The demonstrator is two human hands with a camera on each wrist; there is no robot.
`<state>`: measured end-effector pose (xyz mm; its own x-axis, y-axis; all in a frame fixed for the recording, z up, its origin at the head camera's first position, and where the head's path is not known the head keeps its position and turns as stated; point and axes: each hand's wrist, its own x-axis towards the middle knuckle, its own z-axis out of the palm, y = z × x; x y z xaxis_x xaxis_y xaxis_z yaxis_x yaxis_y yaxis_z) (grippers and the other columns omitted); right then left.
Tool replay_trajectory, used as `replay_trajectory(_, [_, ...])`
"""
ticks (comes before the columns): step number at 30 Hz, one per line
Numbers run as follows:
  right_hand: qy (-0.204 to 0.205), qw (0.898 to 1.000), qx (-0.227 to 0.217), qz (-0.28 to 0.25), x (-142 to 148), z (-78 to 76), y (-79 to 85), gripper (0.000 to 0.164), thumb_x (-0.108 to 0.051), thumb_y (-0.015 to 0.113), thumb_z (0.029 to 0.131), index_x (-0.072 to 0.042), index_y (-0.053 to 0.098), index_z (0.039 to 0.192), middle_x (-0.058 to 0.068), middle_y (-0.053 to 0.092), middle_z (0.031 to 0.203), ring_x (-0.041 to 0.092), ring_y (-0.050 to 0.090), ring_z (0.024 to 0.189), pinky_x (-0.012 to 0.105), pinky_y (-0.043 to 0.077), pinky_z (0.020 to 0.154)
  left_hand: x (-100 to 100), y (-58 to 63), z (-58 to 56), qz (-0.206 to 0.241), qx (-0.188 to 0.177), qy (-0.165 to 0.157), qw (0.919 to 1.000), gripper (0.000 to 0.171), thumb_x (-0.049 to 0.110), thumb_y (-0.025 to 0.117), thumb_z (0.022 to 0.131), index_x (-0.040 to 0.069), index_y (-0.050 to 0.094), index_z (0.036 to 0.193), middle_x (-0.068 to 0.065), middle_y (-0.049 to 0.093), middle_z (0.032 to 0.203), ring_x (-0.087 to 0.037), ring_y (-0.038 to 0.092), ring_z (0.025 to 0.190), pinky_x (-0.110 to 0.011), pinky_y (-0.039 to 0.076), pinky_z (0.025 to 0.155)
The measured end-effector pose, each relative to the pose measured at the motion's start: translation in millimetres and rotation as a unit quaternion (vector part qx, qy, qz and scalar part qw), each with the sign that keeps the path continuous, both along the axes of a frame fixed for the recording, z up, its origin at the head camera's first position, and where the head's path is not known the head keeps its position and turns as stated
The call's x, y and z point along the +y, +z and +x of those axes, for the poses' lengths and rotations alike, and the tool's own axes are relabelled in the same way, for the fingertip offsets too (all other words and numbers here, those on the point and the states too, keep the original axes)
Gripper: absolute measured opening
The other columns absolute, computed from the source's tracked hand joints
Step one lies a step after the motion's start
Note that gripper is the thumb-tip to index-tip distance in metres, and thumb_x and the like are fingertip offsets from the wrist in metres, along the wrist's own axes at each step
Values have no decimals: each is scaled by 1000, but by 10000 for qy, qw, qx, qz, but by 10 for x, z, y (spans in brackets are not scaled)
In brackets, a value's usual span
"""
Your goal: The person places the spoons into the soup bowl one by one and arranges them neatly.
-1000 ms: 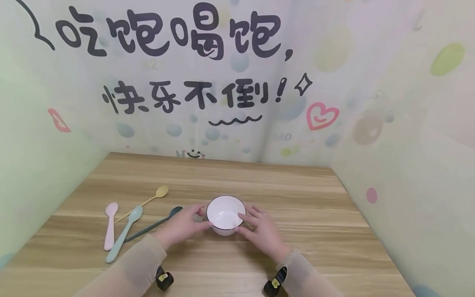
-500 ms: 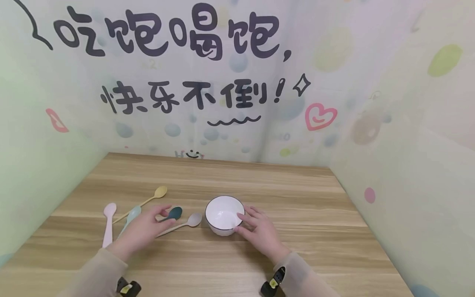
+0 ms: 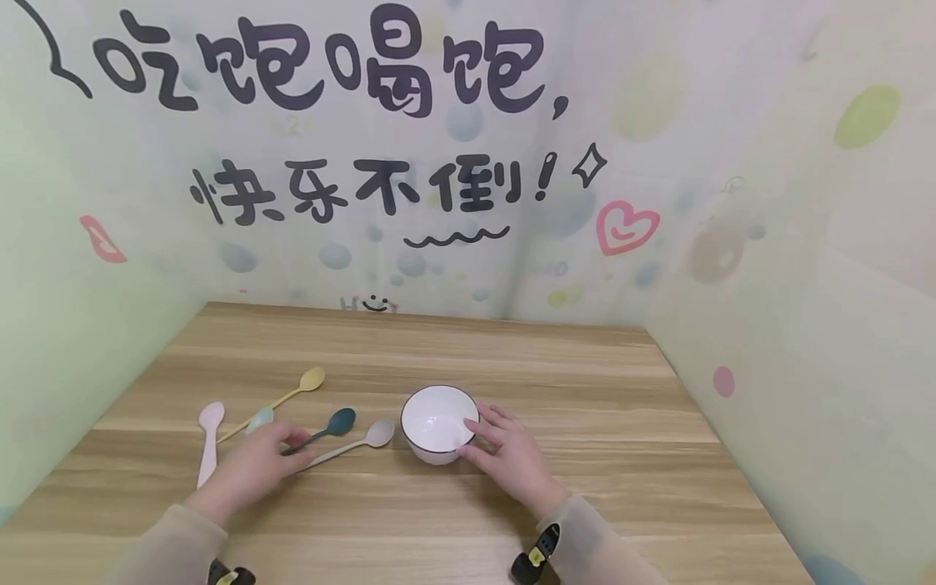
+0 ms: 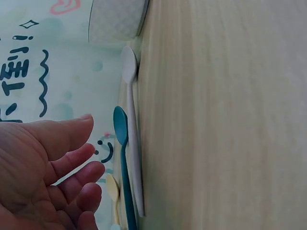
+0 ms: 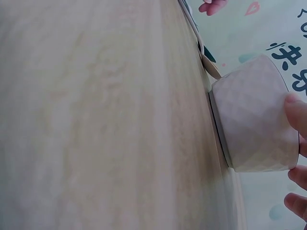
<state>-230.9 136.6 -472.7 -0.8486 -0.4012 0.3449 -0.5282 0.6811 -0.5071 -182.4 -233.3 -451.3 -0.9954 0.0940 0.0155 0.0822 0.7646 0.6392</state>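
Note:
A white bowl [image 3: 437,457] with a dark rim stands upright on the table; its faceted outer wall shows in the right wrist view. My right hand [image 3: 517,465] holds the bowl's right side, one fingertip over the rim and the thumb at the outer wall. Farther left, my left hand [image 3: 262,467] hovers by the handles of a dark teal spoon [image 3: 340,421] and a pale grey spoon [image 3: 379,433]. In the left wrist view, its thumb and loosely bent fingers [image 4: 72,134] are apart from both spoons. The pale spoon's tip lies just left of the bowl.
Left of the left hand lie a pink spoon [image 3: 211,417], a light blue spoon [image 3: 259,420] partly covered by the hand, and a yellow spoon [image 3: 312,379]. A printed backdrop [image 3: 468,276] rises along the wooden table's [image 3: 585,382] back and sides.
My left hand has left the bowl and moved left over the spoons, uncovering the pale grey spoon and more of the teal one. The right hand stays at the bowl.

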Motion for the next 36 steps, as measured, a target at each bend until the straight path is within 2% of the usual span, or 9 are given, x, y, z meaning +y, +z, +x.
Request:
replay_trajectory(8, [17,10000,-24,31,-4,1,12,51,-47,70,84,-13,68,122,11,52,139,35,42,132,53,34,104,9,-84,8,-11,102,144,9998,34,27,73,84,2,66,106,-11,66,103,-35,60,101,-54,44,86])
replay_trajectory(14, [30,10000,-32,17,-7,2,19,51,-47,71,84,-13,68,122,11,52,139,34,42,132,52,34,104,29,-169,25,97,148,381,9991,34,27,76,82,4,68,104,-6,66,100,-28,61,96,-49,45,84])
replay_trajectory(21, [44,10000,-55,-44,-8,-2,18,50,-44,72,83,-12,68,121,11,52,139,36,42,132,53,34,104,60,-253,23,204,259,482,9983,31,26,78,80,6,69,102,-7,65,103,-29,61,98,-49,46,86])
replay_trajectory(30, [12,10000,-36,36,-10,-4,18,51,-46,71,83,-13,68,121,10,52,139,34,42,132,52,35,104,96,-359,33,-96,687,524,9962,25,24,77,80,9,72,99,-14,68,106,-36,59,105,-52,43,89])
replay_trajectory(36, [-14,10000,-55,66,-9,-10,11,52,-48,70,83,-13,68,122,9,52,139,34,42,132,52,35,104,132,-368,42,-297,727,572,9953,19,22,78,78,12,75,95,-12,68,104,-35,60,103,-51,43,86])
